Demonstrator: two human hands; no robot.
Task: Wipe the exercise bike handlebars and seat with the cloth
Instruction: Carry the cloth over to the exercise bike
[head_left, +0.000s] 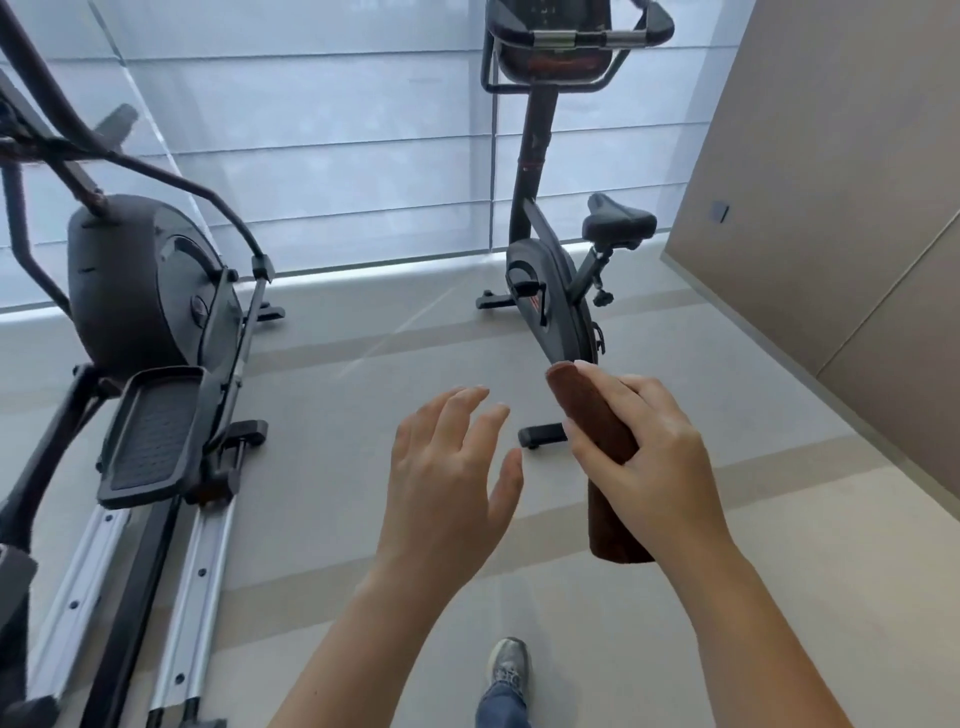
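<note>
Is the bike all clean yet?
Not yet. The cloth is fetched: the right hand grips it, rolled up, with the left hand open beside it. The handlebars and seat stand ahead, untouched, both left to wipe.

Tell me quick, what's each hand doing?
Left hand: open, fingers spread, holding nothing.
Right hand: gripping the rolled brown cloth.

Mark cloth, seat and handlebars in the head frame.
cloth (582, 402), head view, upper part of the brown roll
seat (621, 221), head view, middle of the black saddle top
handlebars (597, 37), head view, silver section of the front crossbar
</note>
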